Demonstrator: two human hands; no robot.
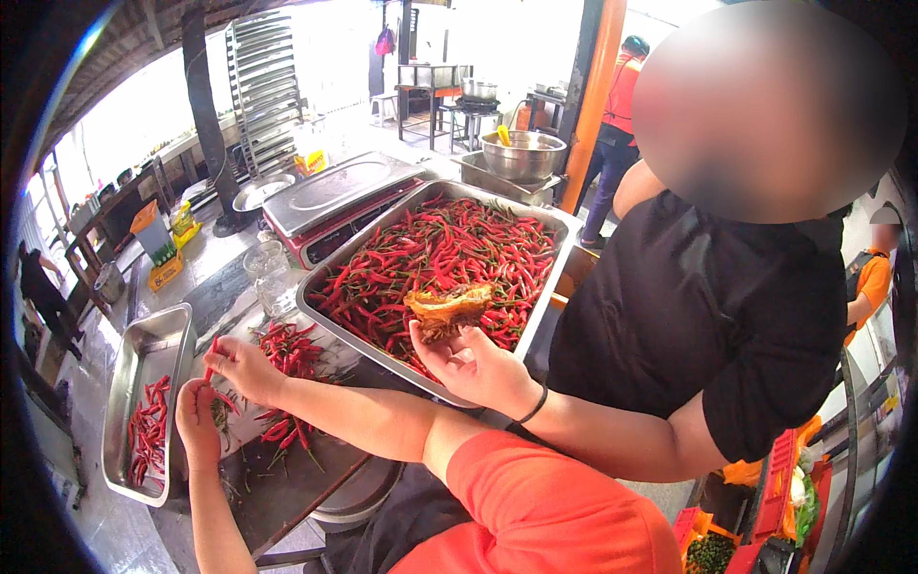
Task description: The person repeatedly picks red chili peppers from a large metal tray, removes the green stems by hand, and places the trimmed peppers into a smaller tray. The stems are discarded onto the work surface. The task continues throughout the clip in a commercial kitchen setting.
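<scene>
My left hand (199,416) and my right hand (246,367) meet over the table, between a steel tray and a loose pile of red chillies. Pinched in the fingers of my right hand is a red chilli (211,359), its lower end at my left fingertips. Left of my hands, the small steel tray (185,337) holds red chillies (150,430) without visible green stems. Chillies with green stems (290,348) lie to the right, with stem bits around them. Beyond, a large steel tray (344,331) is full of stemmed red chillies (459,244).
At my right a person in black holds a browned, crisp piece of food (448,305) over the large tray. A weighing scale (344,194) and clear glasses (267,269) stand behind. A steel bowl (525,158) stands farther back. Crates of vegetables (774,495) are at lower right.
</scene>
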